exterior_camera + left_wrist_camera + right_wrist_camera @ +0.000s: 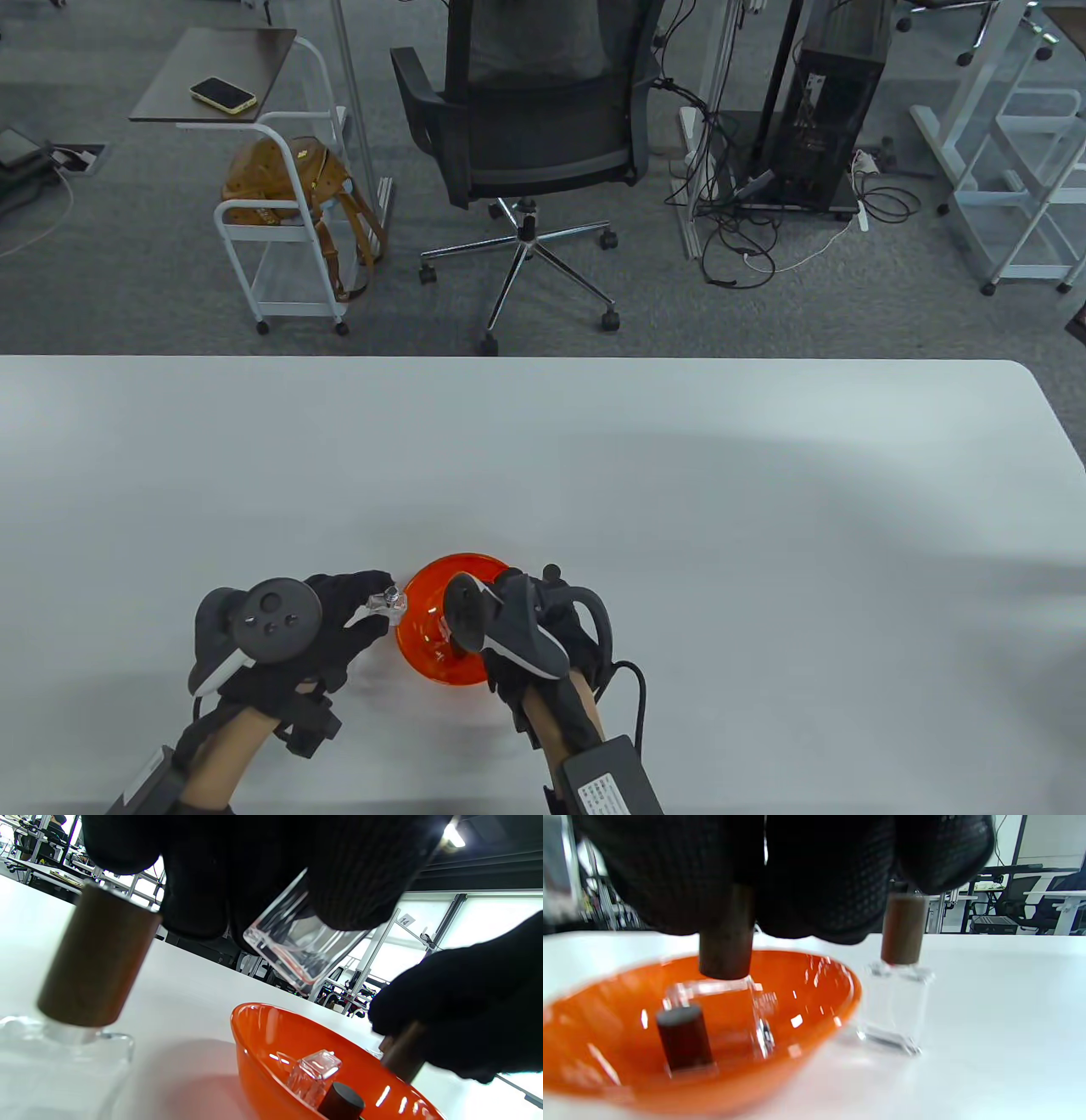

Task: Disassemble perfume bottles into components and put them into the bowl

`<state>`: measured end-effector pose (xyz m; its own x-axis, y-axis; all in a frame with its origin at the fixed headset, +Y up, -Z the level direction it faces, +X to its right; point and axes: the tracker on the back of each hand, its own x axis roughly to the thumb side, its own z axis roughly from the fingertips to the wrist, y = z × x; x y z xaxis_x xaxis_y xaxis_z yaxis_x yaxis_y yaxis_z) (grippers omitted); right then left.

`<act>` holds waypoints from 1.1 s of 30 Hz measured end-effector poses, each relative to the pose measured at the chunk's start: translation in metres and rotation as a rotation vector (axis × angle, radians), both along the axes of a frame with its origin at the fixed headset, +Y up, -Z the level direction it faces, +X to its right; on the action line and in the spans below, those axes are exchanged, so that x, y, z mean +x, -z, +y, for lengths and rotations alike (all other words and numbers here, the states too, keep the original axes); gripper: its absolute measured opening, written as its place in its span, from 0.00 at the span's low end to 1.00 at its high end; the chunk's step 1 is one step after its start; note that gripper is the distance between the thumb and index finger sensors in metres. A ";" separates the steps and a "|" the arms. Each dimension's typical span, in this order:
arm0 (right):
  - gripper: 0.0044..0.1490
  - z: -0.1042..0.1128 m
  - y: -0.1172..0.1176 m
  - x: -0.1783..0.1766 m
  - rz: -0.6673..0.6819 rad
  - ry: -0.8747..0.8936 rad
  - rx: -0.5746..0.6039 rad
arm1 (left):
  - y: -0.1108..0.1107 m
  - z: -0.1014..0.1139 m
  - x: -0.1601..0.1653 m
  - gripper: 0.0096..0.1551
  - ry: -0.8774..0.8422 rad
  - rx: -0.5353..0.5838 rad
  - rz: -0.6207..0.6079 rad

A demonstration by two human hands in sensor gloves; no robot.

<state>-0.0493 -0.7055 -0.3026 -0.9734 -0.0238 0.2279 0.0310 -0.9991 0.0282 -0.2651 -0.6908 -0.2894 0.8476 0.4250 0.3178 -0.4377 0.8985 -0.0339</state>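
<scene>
Holding a clear glass bottle body (297,946) in my left hand (339,624), fingers curled round it, tilted, raised just beside the left rim of the orange bowl (424,586). In the table view its small neck (390,594) points toward the bowl.

Right hand (543,645) sits over the bowl, fingers curled round a brown cylindrical cap (726,942); the cap's lower end hangs inside the bowl, above the contents.

Bowl contents, right wrist view: one clear glass bottle body (725,1010) and one dark cap (683,1041), standing on end.

One more bottle (895,1005) stands upright on the white worktop (679,509), just beside the bowl, its brown cap (902,928) on. The left wrist view shows it close up, to the left of the bowl.

Beyond the worktop: black office chair (526,110), white cart with a brown bag (288,182).
</scene>
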 end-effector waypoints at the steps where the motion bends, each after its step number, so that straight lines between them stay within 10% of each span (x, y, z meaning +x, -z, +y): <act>1: 0.33 -0.005 0.000 -0.004 0.003 -0.034 0.000 | 0.000 0.000 0.000 0.30 0.002 -0.002 -0.001; 14: 0.36 -0.020 0.003 -0.017 -0.027 -0.104 0.028 | -0.001 -0.001 0.001 0.31 0.001 -0.020 -0.006; 26: 0.37 0.024 -0.009 -0.004 0.063 0.509 -0.006 | -0.004 -0.003 0.015 0.30 0.076 -0.015 -0.048; 33: 0.29 0.020 -0.016 -0.019 0.016 0.453 0.158 | -0.007 -0.004 0.023 0.30 0.130 0.002 -0.068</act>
